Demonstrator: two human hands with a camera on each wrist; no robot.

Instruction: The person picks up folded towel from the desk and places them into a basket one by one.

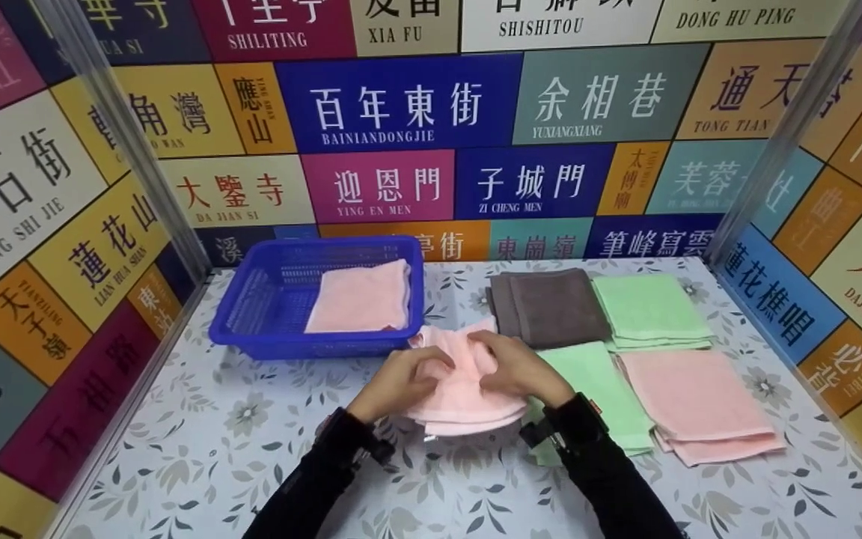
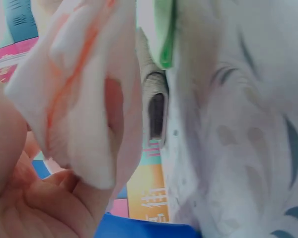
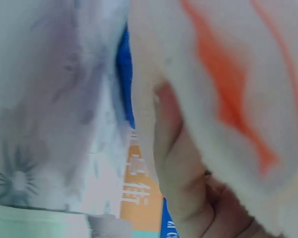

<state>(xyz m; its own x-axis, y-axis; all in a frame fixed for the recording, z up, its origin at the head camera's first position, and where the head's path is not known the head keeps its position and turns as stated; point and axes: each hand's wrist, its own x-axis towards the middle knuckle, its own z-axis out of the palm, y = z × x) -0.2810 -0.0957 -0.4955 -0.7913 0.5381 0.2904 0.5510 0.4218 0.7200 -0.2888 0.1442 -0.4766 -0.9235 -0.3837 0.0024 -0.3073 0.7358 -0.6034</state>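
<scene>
Between the two hands, in the head view, a folded pink towel (image 1: pixel 465 382) is held up over the table, its layers sagging toward the person. The left hand (image 1: pixel 405 380) grips its left side and the right hand (image 1: pixel 522 367) its right side, thumbs on the near face. In the left wrist view the towel (image 2: pixel 89 99) hangs in folds from the curled fingers. The right wrist view shows a finger (image 3: pixel 171 119) tucked between the towel's layers (image 3: pixel 238 99). Just behind the left hand, a blue basket (image 1: pixel 251 346) contains another folded pink towel (image 1: pixel 360 297).
Right of the hands lie folded towels: a dark brown one (image 1: pixel 554 307), a green one (image 1: pixel 652 307) at the back, a second green one (image 1: pixel 595 389) partly behind the right wrist, and a pink one (image 1: pixel 700 404). Sign-patterned walls (image 1: pixel 401 105) enclose the flower-print table (image 1: pixel 199 449).
</scene>
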